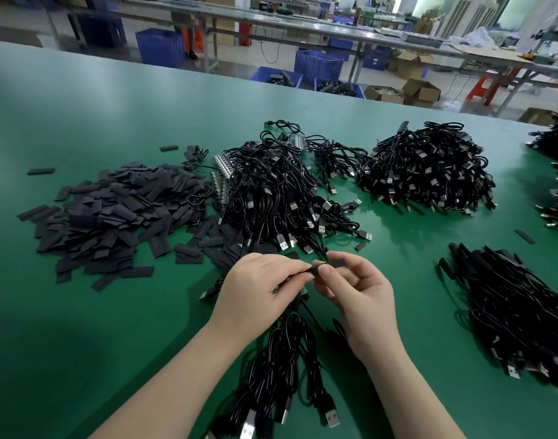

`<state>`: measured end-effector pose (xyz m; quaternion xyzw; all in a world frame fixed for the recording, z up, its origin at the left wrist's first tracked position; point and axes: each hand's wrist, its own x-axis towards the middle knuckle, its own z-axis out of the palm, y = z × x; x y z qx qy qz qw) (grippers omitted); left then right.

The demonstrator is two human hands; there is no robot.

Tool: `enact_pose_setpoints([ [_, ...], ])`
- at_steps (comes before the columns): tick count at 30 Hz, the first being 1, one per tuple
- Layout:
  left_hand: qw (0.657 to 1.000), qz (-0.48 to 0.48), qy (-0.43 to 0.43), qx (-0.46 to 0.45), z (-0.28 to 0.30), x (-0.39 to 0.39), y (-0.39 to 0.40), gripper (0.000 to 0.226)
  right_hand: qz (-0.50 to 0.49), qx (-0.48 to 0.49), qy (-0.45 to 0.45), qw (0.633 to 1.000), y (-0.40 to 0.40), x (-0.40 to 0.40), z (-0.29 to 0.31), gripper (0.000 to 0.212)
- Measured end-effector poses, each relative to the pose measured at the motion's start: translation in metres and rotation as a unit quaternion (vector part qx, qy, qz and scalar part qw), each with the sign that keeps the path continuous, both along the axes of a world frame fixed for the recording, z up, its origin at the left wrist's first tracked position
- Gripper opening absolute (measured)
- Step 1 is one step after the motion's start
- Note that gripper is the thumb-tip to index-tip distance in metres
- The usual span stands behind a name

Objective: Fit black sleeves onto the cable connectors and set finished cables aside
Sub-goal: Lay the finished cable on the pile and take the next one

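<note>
Green matting covers the bench (81,312), and behind it run long steel worktables with blue crates (159,45) and open cardboard boxes (420,90) on the floor. No label or brand can be read anywhere; whatever print is on the boxes is too small to make out.

Near the front edge the two hands meet over the mat. The left hand (255,289) has its fingers curled in a grip round a cable end, with a bit of green circuit board showing under its fingers. The right hand (356,293) pinches a black sleeve (329,265) between thumb and fingertips, held level and touching the part the left hand holds. How far the sleeve is over the connector I cannot tell, since the fingers cover the join.

From under the hands a bundle of cables (280,375) trails toward the front edge, ending in silver USB plugs.

To the left lies a flat heap of loose sleeves (113,213). Just beside it, in the middle, sits a tangled cable pile (271,188) with strips of small silver parts along its left side. Further right is a second cable mound (426,169), and at the right front a fanned stack of sleeved cables (518,305). More cables sit at the far right edge.
</note>
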<state>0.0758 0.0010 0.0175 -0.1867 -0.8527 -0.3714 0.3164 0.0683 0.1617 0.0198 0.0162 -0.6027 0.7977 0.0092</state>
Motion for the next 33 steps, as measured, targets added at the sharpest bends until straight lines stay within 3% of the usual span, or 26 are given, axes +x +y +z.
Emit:
enact_pose_setpoints([
  [10, 0.996, 0.004, -0.021, 0.083, 0.000, 0.003, 0.004, 0.027, 0.004, 0.015, 0.011, 1.000, 0.000, 0.000, -0.002, 0.018],
  [18, 1.000, -0.003, -0.014, 0.014, -0.002, 0.001, 0.000, 0.029, 0.025, 0.027, 0.019, 0.999, 0.000, 0.002, 0.002, 0.023],
  [28, 0.997, 0.018, -0.064, -0.026, -0.002, -0.001, 0.002, 0.027, -0.046, 0.085, 0.058, 0.994, -0.002, 0.004, 0.006, 0.026],
  [33, 0.997, 0.033, -0.066, -0.008, -0.004, -0.001, 0.001, 0.017, -0.063, 0.183, 0.097, 0.976, -0.002, 0.006, 0.002, 0.039],
])
